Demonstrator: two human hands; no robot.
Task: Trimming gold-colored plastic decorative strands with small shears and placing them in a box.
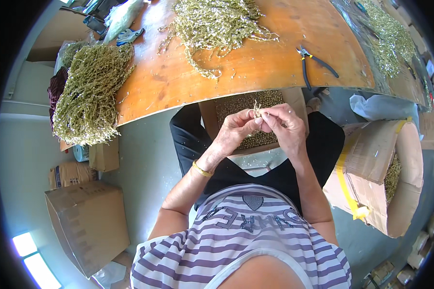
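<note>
My left hand (237, 127) and my right hand (288, 128) meet above my lap, fingertips pinched together. Between them is a small pale-gold stringy piece (257, 110), too small to make out fully. Beneath my hands, between my knees, a cardboard box (208, 120) contains many small round gold beads (234, 103). A gold bangle (202, 168) circles my left wrist. Beyond my hands, a tangled heap of glittery gold strands (217, 24) lies on the orange-brown wooden table (164, 86).
Cutting pliers (315, 65) with black-and-yellow handles lie on the table's right. Another gold bundle (89, 91) hangs over the left edge, near a glove (128, 36). More strands (388, 36) lie far right. A large carton (89, 219) stands left; an opened one (366, 168) leans right.
</note>
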